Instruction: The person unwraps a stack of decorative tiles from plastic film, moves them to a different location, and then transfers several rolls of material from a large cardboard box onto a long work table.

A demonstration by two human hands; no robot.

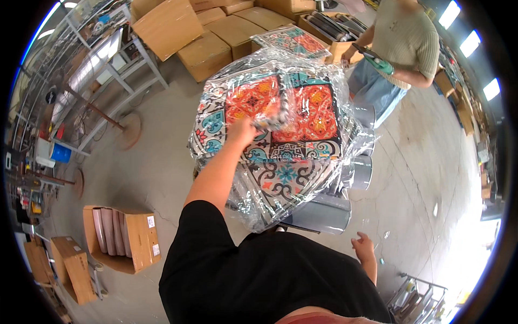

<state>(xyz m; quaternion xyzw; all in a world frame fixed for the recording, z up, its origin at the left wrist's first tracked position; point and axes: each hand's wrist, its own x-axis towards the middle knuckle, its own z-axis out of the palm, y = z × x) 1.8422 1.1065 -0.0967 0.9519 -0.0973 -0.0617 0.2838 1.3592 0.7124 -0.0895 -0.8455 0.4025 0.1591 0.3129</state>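
Note:
My left arm reaches forward over a stack of patterned mats in red, orange, teal, black and white. At the near edge of the upper left mat, my left hand is closed on it; the fingertips are partly hidden and that edge is blurred. Clear plastic film lies crumpled around and under the stack. Grey rolls of sheet material lie below it, their ends sticking out on the right. Down by my right side, my right hand hangs away from the stack, its fingers loosely apart and holding nothing.
Beyond the stack, a person in a knitted top holds a dark flat thing. Cardboard boxes stand at the back, and one box of rolls sits left. Metal frames line the left; a wire cart stands lower right.

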